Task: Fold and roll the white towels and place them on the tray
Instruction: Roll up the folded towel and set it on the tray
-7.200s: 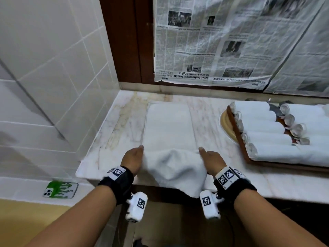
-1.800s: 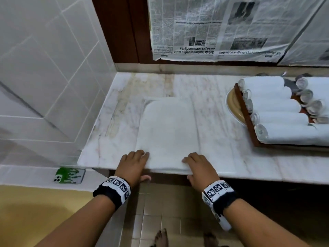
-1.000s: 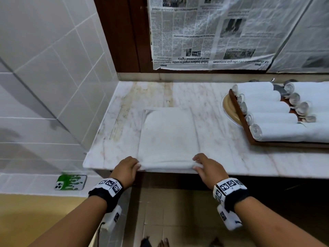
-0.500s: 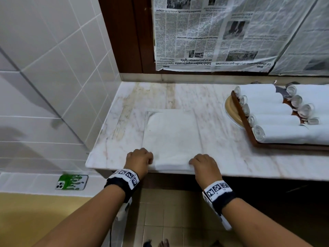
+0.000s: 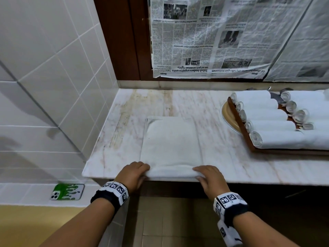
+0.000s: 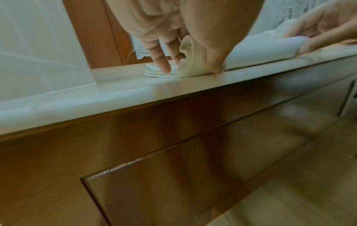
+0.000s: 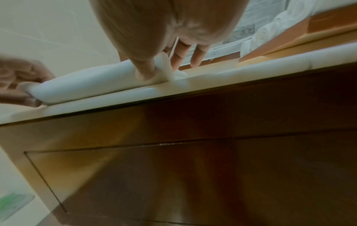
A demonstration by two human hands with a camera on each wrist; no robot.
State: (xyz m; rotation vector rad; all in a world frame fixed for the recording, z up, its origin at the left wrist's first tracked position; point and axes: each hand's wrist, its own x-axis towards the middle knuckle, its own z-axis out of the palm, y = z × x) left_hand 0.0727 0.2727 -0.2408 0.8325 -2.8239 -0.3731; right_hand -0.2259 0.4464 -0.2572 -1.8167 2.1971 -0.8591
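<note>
towel (image 5: pixel 170 145) near edge now rolled | both hands (image 5: pixel 132 173) gripping roll

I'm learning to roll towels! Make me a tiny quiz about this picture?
1. True or false: the left hand and right hand both hold the near edge of the flat towel.
2. Where is the green phone? A) on the tray B) on the tiled ledge left of the counter C) on the towel
3. Fill in: the rolled towels lie on a wooden ____.

Key: 1 true; 2 B; 3 tray.
</note>
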